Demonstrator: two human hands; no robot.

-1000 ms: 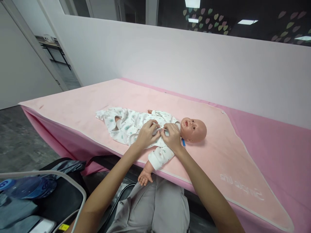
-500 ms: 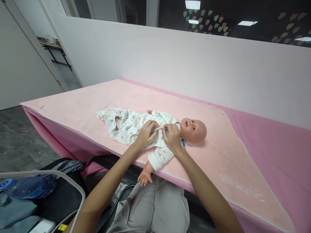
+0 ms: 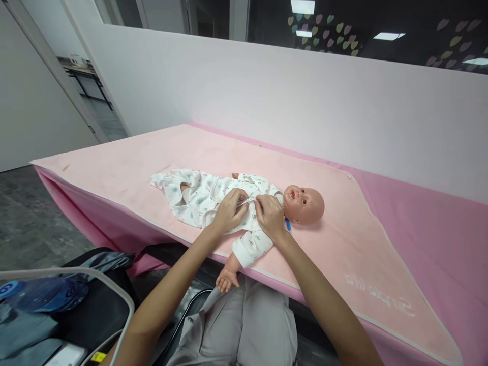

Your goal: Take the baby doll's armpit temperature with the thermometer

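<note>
A baby doll (image 3: 304,204) lies on its back on a light pink blanket (image 3: 343,239), head to the right. It wears a white printed romper (image 3: 202,195). Both my hands rest on the doll's chest. My left hand (image 3: 229,211) pinches the front edge of the romper, fingers closed on the cloth. My right hand (image 3: 270,215) pinches the matching edge just below the doll's chin. The fingertips of the two hands almost meet. The doll's near arm (image 3: 236,260) hangs over the table's front edge.
The table carries a darker pink cover (image 3: 450,229) and stands against a white partition wall (image 3: 267,96). At the lower left a black bag (image 3: 95,300) holds a blue water bottle (image 3: 41,294). My grey trousers (image 3: 247,325) show below the table edge.
Both hands stay on the doll's chest. The fingers have shifted only slightly along the romper's front edge.
</note>
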